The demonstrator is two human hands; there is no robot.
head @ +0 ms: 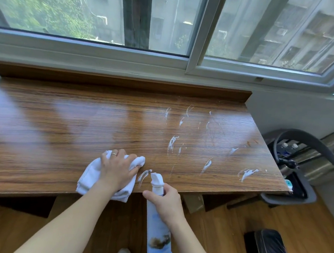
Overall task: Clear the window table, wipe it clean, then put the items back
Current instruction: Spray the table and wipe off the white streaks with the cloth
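My left hand (117,169) is covering the middle of the white cloth (91,177), so I am not seeing that part. My right hand (165,202) is hiding the neck of the spray bottle (160,230), and the bottle's bottom is running off the near edge. The picture on its label is too blurry to make out. The table (64,119) is going off the left edge. Near the far right, the black bin (287,196) is sitting partly behind the table corner.
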